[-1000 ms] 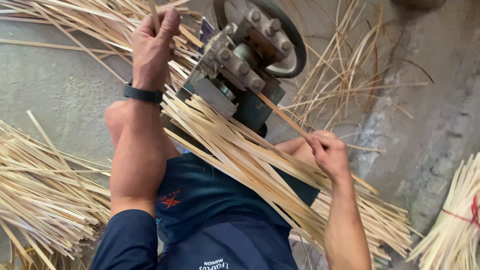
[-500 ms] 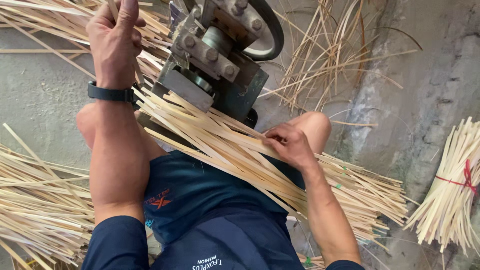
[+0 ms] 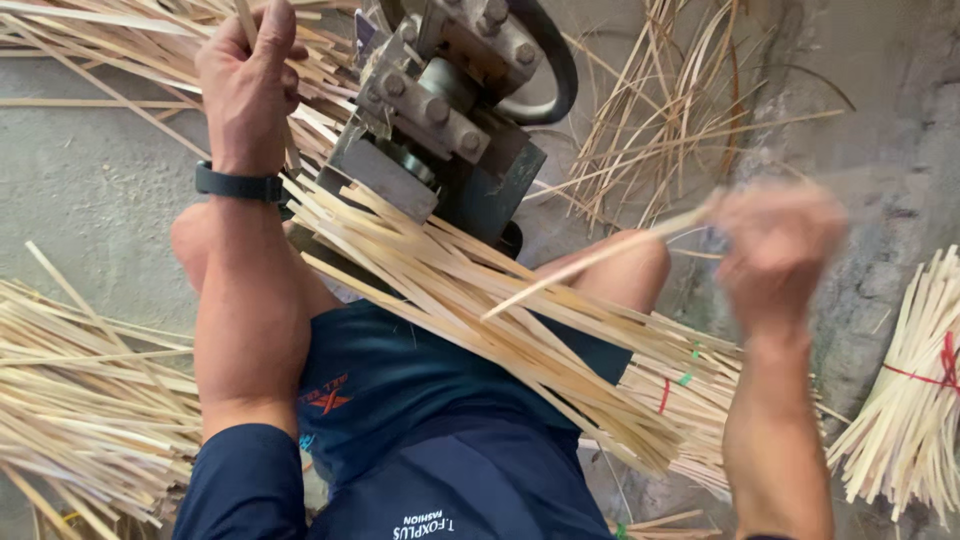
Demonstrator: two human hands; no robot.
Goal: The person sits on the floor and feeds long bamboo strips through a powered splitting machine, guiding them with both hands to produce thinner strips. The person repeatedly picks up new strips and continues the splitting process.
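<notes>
My left hand [image 3: 248,80] is raised at the upper left, closed around a thin bamboo strip [image 3: 246,22] beside the grey metal machine [image 3: 450,110]. A black wristband [image 3: 238,184] circles that wrist. My right hand [image 3: 778,255], blurred by motion, is lifted at the right and grips one long pale bamboo strip [image 3: 590,262] that slants down toward the pile. A thick layer of bamboo strips [image 3: 480,310] lies across my lap, over dark blue shorts, running from the machine down to the right.
Loose bamboo strips [image 3: 70,400] are heaped on the concrete floor at the left. A bundle tied with red string [image 3: 915,400] lies at the right edge. Thin scattered slivers [image 3: 660,120] lie behind the machine.
My right hand has lifted off the lap pile and swung up to the right, pulling one strip with it. My left hand stays gripped near the machine.
</notes>
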